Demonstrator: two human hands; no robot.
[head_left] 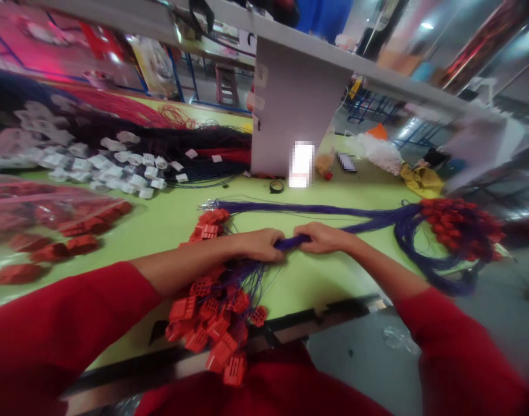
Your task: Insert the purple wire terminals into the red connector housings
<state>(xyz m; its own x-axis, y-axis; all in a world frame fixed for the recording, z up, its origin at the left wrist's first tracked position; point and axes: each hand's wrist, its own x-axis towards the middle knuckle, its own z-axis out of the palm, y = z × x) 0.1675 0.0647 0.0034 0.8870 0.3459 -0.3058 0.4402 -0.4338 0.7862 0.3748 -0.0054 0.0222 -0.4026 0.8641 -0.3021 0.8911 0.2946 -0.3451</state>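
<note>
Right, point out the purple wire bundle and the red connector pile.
Purple wire bundle (292, 242), head view, section between the hands.
Red connector pile (218, 328), head view, middle of the pile.

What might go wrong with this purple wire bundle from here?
The red connectors crowd the table edge, so some might slide off. Pulling the purple wire bundle between the left hand and right hand could also strain the wires where they enter the connectors.

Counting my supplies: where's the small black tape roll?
In the head view, the black tape roll sits on the green table between the pale upright panel and the purple wire bundle.
</note>
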